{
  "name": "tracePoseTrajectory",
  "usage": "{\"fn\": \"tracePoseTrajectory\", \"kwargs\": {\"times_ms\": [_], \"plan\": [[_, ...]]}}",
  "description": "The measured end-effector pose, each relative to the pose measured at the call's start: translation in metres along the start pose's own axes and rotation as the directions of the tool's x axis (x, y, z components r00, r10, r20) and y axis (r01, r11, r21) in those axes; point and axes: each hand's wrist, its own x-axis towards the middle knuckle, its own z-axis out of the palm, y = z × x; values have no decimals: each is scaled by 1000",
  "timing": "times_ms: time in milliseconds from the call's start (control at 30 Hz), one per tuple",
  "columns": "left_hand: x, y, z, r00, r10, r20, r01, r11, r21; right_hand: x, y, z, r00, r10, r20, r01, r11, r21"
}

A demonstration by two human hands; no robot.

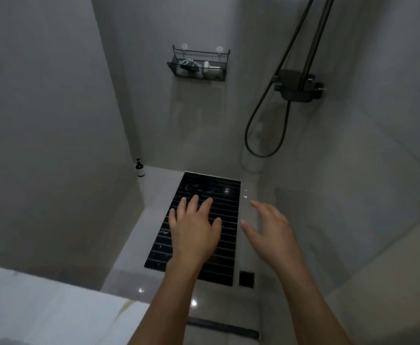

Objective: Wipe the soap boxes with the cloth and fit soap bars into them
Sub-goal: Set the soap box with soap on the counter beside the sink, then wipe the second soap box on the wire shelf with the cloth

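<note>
A black wire rack (225, 68) hangs on the far shower wall at about head height. Inside it lie a green and white bundle, perhaps the cloth (189, 64), and white boxes (211, 69) to its right; details are too small to tell. My left hand (195, 227) and my right hand (270, 227) are stretched out in front of me, low over the shower floor, fingers spread and holding nothing. Both are far below the rack and touch nothing.
A black slatted floor mat (226, 260) lies under my hands, with a small square drain (246, 279) beside it. A dark pump bottle (139, 168) stands in the left corner. A black shower mixer (298, 87) with a looped hose (263, 135) hangs on the right wall. A white surface (42, 307) is at the lower left.
</note>
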Motion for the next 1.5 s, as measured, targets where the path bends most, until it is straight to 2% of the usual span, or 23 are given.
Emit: {"fn": "tracePoseTrajectory", "kwargs": {"times_ms": [167,467,767,1000,1267,1500], "plan": [[102,-9,4,1000,20,8,-21,1000,6,89,-14,10,999,31,-12,-31,999,-34],[227,-30,20,999,-34,7,34,999,29,228,-27,40,1000,11,23,-10,999,-46],[386,-38,44,991,-122,-51,122,992,-4,406,-35,75,992,-101,77,103,995,-19],[520,-29,46,983,-166,-77,168,986,19,551,-46,76,981,-166,101,166,986,-1],[623,-25,46,985,-141,-100,143,990,18,650,-65,75,978,-202,46,200,979,45],[731,-30,56,995,-56,-77,54,998,-19,737,-74,74,985,-150,-89,152,988,18]]}}
